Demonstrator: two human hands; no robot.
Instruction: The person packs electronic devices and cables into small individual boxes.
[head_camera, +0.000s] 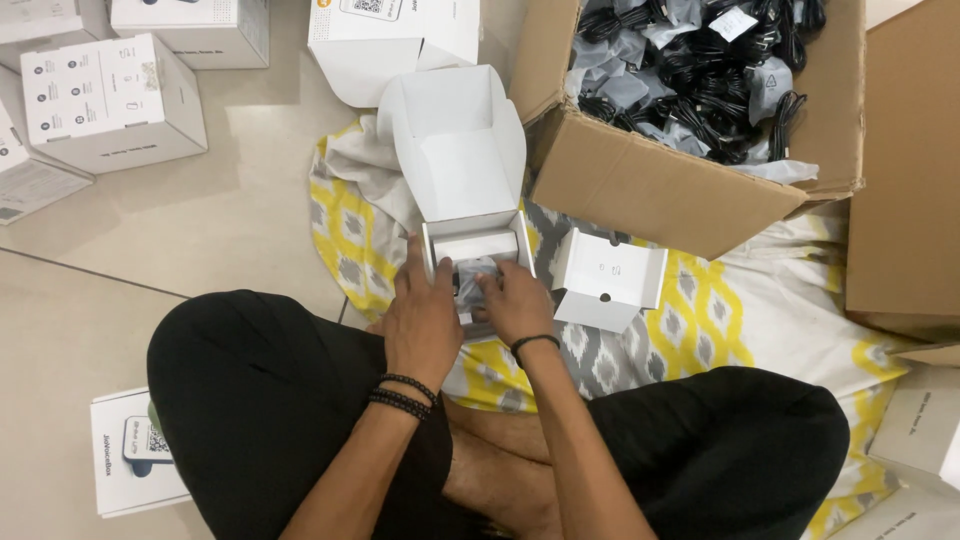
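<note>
Both hands down at the small open white cardboard box, directly ahead of the crossed legs on the yellow-and-grey patterned cloth. Left hand laid flat against the box's left wall, fingers extended, curled round nothing. Right hand bent inward, fingertips pressing on the dark plastic-wrapped item sitting in the box mouth; whether actually pinched or only touched, cannot tell. Box long axis running straight away from the body, raised lid flap standing at the far end, opening toward the hands. Wrapped item nearer the right fingertips, just beside the left thumb. Small white folded card insert just right of the box, close to the right wrist. Big brown carton of bagged black cables beyond, far right, well apart from both hands.
</note>
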